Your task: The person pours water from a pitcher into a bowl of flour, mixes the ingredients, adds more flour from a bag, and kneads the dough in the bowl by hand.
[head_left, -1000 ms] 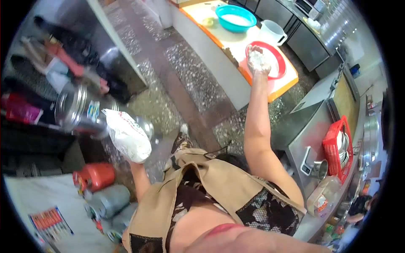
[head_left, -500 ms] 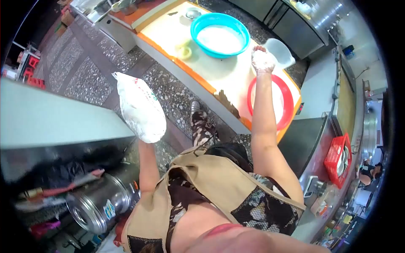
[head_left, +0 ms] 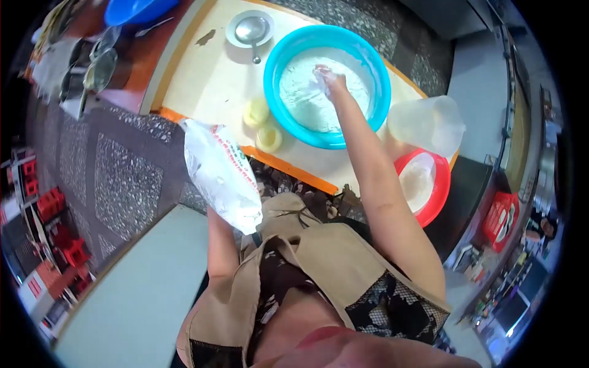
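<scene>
A white plastic bag with red print, bulging with its contents, rests in my left hand. That hand is hidden behind the bag; only the left forearm shows below it. My right hand is over the white powder in the turquoise basin, powder-coated, its fingers blurred but seemingly apart. Whether the fingertips press into the powder is hard to make out. Right of the basin stands a translucent plastic jug. In front of it, a red bowl holds pale powder, partly behind my right forearm.
A ladle lies on a white dish on the table. Two pale yellow ring-shaped things sit by the basin. A pale panel stands at left front; a red basket is at right.
My right hand has moved from above the jug and red bowl into the turquoise basin. I have come closer to the table, and the bag in my left hand is now beside its edge.
</scene>
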A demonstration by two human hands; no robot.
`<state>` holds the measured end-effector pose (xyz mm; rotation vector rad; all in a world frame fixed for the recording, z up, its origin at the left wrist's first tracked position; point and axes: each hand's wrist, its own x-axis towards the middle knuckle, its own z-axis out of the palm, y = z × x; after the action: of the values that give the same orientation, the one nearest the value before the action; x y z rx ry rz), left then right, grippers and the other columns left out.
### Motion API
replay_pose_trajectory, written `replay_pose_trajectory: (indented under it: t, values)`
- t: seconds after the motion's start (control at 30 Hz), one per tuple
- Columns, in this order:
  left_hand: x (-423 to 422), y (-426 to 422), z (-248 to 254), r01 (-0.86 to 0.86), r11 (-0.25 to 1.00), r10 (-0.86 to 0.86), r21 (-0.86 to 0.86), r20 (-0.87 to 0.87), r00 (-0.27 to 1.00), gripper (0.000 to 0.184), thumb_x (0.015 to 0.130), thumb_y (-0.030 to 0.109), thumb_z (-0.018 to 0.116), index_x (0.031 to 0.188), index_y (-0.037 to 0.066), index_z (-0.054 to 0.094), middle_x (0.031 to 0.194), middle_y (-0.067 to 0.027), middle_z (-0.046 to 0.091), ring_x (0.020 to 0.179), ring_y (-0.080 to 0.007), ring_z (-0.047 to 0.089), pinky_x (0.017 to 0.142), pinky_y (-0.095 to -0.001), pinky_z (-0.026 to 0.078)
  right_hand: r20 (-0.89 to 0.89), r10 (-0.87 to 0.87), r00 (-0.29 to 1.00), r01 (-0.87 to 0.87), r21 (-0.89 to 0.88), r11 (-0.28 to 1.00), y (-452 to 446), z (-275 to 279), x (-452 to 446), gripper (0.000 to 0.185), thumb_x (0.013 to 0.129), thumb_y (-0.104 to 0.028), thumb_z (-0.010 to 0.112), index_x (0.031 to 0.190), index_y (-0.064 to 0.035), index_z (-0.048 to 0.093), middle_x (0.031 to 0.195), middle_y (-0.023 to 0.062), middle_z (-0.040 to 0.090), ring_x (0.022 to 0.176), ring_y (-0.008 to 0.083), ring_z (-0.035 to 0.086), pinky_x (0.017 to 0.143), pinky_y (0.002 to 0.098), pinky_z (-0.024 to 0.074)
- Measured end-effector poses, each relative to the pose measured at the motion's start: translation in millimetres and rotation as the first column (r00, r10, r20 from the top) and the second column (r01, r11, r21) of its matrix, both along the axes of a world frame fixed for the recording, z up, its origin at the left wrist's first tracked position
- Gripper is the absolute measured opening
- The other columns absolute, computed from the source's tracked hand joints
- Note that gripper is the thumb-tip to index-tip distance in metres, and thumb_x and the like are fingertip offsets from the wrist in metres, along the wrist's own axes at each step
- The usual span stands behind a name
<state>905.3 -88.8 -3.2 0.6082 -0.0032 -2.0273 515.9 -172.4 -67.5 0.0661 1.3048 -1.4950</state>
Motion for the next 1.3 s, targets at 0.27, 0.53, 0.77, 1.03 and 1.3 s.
replay_pose_trajectory:
  t: [0.27, 0.53, 0.77, 1.03, 1.3]
  values:
    - [-63.4, -137.9, -35.6, 0.316, 0.948, -0.316, 0.036, -0.012, 0.949, 0.054, 0.088, 0.043, 0.029, 0.129, 0.009, 0.027, 0.128, -0.0117, 0.036, 0.114, -0.0283, 0.039, 0.096, -0.0420, 0.031, -0.719, 0.666, -0.199, 0.249, 0.620, 0.744, 65.5, -16.8, -54.0, 0.026, 0.072, -0.013, 0.053, 0.096, -0.0024, 0.059, 0.085, 0.0153, 0.061, 0.076, 0.0322, 0.059, 0.069, 0.0371, 0.0463]
    - [-107.2, -182.5, 6.4, 0.425, 0.905, -0.417, -0.022, 0.162, 0.895, 0.054, 0.087, 0.042, 0.033, 0.128, 0.007, 0.028, 0.126, -0.0115, 0.038, 0.111, -0.0283, 0.041, 0.095, -0.0414, 0.033, -0.906, 0.418, -0.059, 0.173, 0.403, 0.899, 53.6, 3.0, 20.3, 0.046, 0.077, -0.026, 0.053, 0.116, -0.0028, 0.043, 0.110, 0.0224, 0.049, 0.099, 0.0330, 0.050, 0.086, 0.0414, 0.0394]
    - [-139.7, -211.7, 36.0, 0.346, 0.855, -0.042, -0.386, 0.614, 0.788, 0.051, 0.073, 0.011, 0.062, 0.115, -0.004, 0.040, 0.106, -0.0124, 0.052, 0.093, -0.0200, 0.053, 0.081, -0.0320, 0.043, 0.221, -0.431, 0.875, 0.480, -0.283, 0.830, 17.5, 55.5, 40.5, 0.044, 0.081, -0.033, 0.047, 0.108, 0.0021, 0.047, 0.108, 0.0173, 0.051, 0.098, 0.0295, 0.050, 0.085, 0.0416, 0.0391]
    - [-155.9, -201.7, 62.4, 0.528, 0.580, 0.274, -0.621, 0.758, 0.591, 0.054, 0.061, -0.003, 0.071, 0.108, -0.008, 0.045, 0.101, -0.0122, 0.054, 0.091, -0.0196, 0.053, 0.081, -0.0317, 0.043, 0.497, -0.421, 0.759, 0.613, -0.328, 0.719, 10.5, 31.5, 34.8, 0.042, 0.083, -0.031, 0.045, 0.106, 0.0045, 0.046, 0.103, 0.0161, 0.053, 0.091, 0.0269, 0.054, 0.079, 0.0377, 0.0441]
    - [-167.8, -184.5, 74.2, 0.581, 0.416, 0.367, -0.699, 0.714, 0.596, 0.063, 0.058, 0.004, 0.076, 0.110, -0.008, 0.043, 0.106, -0.0132, 0.052, 0.094, -0.0209, 0.052, 0.080, -0.0336, 0.045, 0.421, -0.428, 0.800, 0.595, -0.458, 0.661, 24.7, 17.0, 31.3, 0.037, 0.079, -0.023, 0.053, 0.104, 0.0035, 0.048, 0.097, 0.0123, 0.057, 0.083, 0.0223, 0.058, 0.070, 0.0324, 0.0498]
